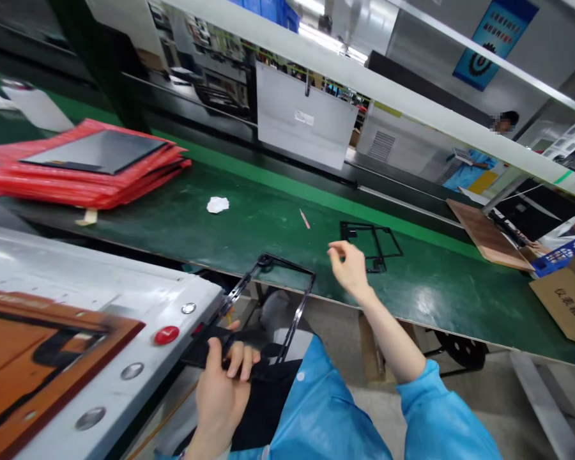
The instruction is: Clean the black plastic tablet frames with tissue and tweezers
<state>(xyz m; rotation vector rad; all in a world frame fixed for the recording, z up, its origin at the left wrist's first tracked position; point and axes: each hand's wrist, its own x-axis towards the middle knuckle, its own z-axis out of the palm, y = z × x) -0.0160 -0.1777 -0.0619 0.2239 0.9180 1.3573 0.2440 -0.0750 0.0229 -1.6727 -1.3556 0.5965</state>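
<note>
Two bare hands in blue sleeves are seen from above, at the near edge of a long green counter that runs from upper left to lower right. To the left, a white machine housing with a red button is seen. A stack of red trays is set at the counter's far left. Off the counter's near edge, a thin black frame is held by the left hand, its fingers curled shut on the frame's near end — its long axis runs away from the body toward the counter. A second black frame lies flat on the counter, just beyond and to the right of the right hand. That hand is raised over the counter edge, thumb and forefinger drawn loosely together, nothing pinched — it is clearly the nearer hand to the flat frame. A crumpled white scrap and a small pink sliver lie farther back.
</note>
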